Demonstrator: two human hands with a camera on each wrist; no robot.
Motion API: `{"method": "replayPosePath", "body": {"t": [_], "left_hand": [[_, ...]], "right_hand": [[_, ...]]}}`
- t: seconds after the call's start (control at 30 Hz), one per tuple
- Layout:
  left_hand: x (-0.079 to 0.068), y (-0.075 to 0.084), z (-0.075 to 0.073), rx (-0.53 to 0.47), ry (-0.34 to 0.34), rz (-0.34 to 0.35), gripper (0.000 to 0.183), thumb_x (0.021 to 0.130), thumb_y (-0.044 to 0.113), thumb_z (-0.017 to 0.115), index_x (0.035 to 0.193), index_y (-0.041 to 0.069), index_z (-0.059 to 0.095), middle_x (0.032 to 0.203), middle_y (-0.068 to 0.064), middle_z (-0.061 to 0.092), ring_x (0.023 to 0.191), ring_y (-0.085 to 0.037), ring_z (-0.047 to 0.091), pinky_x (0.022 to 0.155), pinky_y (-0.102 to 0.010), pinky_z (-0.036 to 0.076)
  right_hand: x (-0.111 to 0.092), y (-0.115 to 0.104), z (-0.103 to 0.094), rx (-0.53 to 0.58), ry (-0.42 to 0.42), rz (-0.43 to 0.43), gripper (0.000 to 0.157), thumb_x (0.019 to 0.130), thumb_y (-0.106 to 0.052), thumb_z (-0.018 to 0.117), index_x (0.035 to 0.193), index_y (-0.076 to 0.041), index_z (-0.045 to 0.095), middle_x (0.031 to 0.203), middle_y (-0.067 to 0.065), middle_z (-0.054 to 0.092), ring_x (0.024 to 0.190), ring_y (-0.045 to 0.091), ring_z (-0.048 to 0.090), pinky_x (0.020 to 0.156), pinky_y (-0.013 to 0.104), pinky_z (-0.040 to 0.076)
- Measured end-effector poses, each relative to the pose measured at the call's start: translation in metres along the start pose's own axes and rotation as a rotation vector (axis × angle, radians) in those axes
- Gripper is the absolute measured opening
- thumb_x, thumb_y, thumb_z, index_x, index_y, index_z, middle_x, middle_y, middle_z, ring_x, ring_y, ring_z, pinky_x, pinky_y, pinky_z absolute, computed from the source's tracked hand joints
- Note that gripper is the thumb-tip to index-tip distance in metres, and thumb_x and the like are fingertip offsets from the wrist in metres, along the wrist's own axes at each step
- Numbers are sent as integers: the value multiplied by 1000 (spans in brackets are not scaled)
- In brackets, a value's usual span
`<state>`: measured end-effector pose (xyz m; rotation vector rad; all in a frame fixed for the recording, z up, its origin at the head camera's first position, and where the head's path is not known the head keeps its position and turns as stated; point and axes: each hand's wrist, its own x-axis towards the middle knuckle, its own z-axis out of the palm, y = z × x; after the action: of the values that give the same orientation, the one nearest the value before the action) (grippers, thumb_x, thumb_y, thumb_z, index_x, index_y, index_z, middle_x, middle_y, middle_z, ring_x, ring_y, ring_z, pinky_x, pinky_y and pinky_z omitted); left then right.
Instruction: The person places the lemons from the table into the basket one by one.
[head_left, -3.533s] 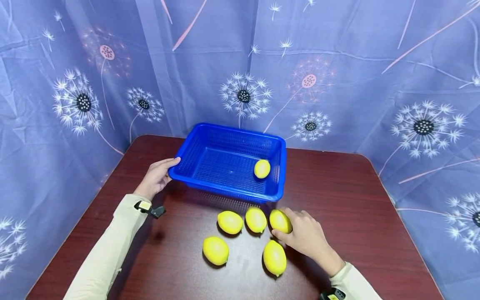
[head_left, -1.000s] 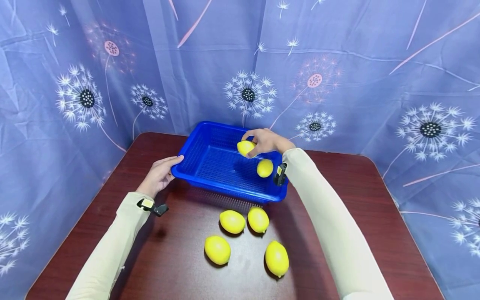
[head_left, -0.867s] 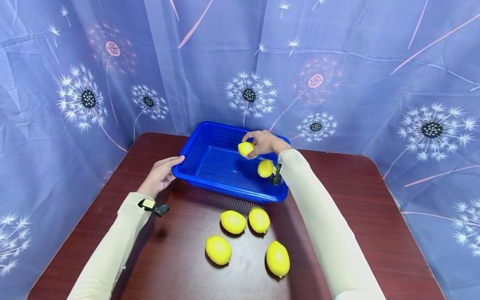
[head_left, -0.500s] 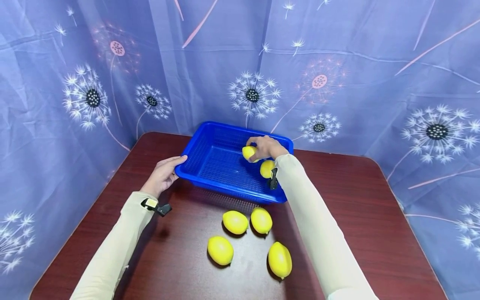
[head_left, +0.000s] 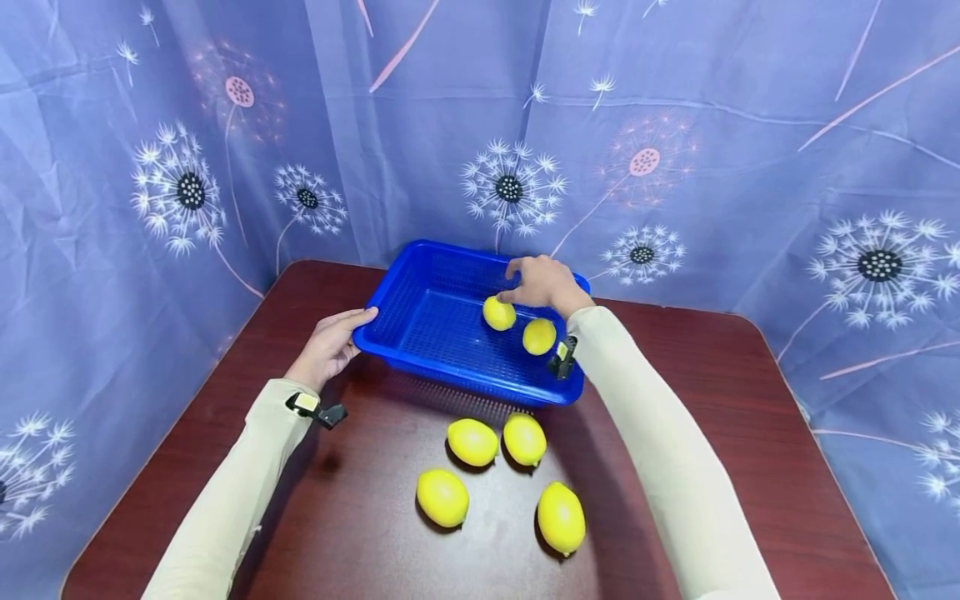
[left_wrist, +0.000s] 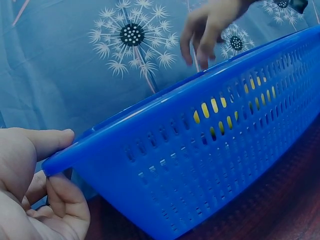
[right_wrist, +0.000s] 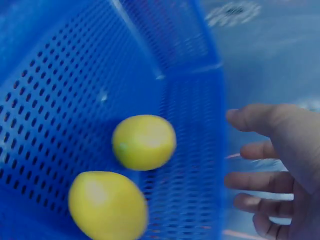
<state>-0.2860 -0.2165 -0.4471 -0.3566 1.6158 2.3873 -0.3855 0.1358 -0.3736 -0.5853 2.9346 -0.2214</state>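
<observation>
A blue plastic basket (head_left: 465,379) with slotted walls stands at the back of the table. My left hand (head_left: 330,343) grips its left front corner; in the left wrist view the thumb lies on top of the rim (left_wrist: 115,120) and curled fingers sit below it. Two lemons lie inside, one lemon (head_left: 498,314) toward the middle and another lemon (head_left: 538,337) nearer the right end. Above the basket's back right part, my right hand (head_left: 546,283) has its fingers spread and holds nothing. The right wrist view shows these relaxed fingers (right_wrist: 265,181) beyond the rim, apart from both lemons (right_wrist: 145,142).
Several lemons lie on the dark red-brown table (head_left: 697,400) before the basket: two close together, a lemon (head_left: 472,442) and a lemon (head_left: 524,439), with a lemon (head_left: 442,497) and a lemon (head_left: 561,518) nearer me. A blue dandelion-print curtain (head_left: 420,125) hangs behind.
My right hand took a lemon from the table, carried it into the basket, let it go beside the first one and rose off it. My left hand keeps its grip on the corner.
</observation>
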Motion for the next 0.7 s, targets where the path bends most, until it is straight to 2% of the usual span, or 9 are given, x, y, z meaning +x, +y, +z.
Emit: {"method": "replayPosePath", "body": {"t": [0.13,0.3,0.5,0.7], "left_hand": [[2,0,3,-3,11,-7,11,99,16,71,108,10,68,88,-1,76,78,-12,75,74,-24,61],[5,0,6,-6,17,-14,4,98,15,71,102,13,71,87,0,76,77,-11,75,74,-23,61],[6,0,6,8,13,-7,11,98,17,72,107,12,68,86,1,76,77,-10,74,73,-22,61],[3,0,1,9,25,-12,8,98,19,72,103,13,71,86,1,76,76,-11,74,72,-22,61]], "right_hand": [[-31,4,-23,88,105,-28,51,92,-50,71,127,-14,67,109,9,75,98,32,69,85,54,55],[-93,13,-35,199,233,-40,46,93,-45,72,122,-9,68,107,13,76,94,30,72,82,51,56],[-170,14,-22,213,360,-50,39,93,-41,74,116,-9,70,92,6,76,80,22,70,67,42,55],[-230,6,2,216,412,-70,33,90,-38,78,111,-14,72,88,-4,74,80,16,65,69,38,51]]}}
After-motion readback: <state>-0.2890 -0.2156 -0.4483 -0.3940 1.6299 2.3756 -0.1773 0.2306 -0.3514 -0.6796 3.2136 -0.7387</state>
